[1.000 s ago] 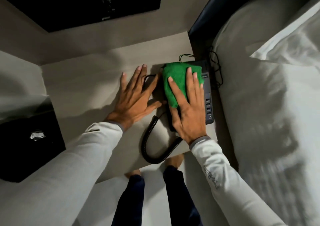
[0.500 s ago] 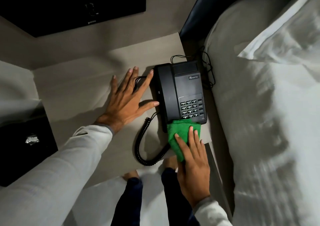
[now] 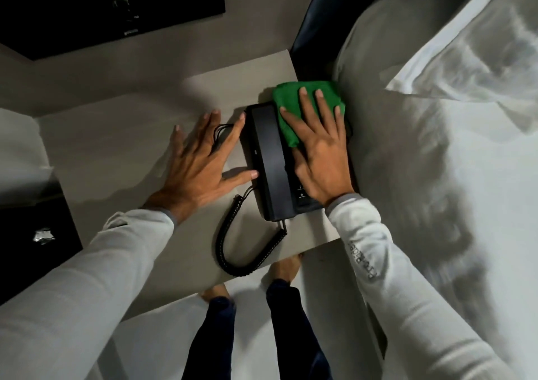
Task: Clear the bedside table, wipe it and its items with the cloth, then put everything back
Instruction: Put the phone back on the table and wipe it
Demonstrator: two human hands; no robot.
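**Q:** Report the left side.

**A:** My left hand [image 3: 201,173] lies flat on the bedside table [image 3: 116,146], fingers straight and spread, holding nothing. Its thumb and forefinger tips sit at the left edge of the telephone [image 3: 272,173]. Whether they touch it I cannot tell. I judge this hand is bracing the unit against sliding.

**Q:** Location and appearance of the telephone?

**A:** It stands on the right part of the table, close beside the bed [image 3: 422,205]. The body is matte black, and the handset [image 3: 263,129] is seated along its left side. The coiled cord [image 3: 240,272] loops from the near end out to the near table edge. Thin leads [image 3: 222,129] show between my left fingers. Only a few keys [image 3: 301,192] are visible; the rest are covered.

**Q:** Report the right side.

**A:** The green cloth [image 3: 302,100], folded into a pad, covers the far right part of the telephone. My right hand [image 3: 320,158] presses it down, palm flat and fingers straight and fanned. There is no pinch.

**Q:** Task progress?

**A:** As I judge it, item wiping is the step in hand. The telephone is on the table, not removed. Whether the tabletop is wiped cannot be determined. The handset, cord and sides look untouched by the cloth.
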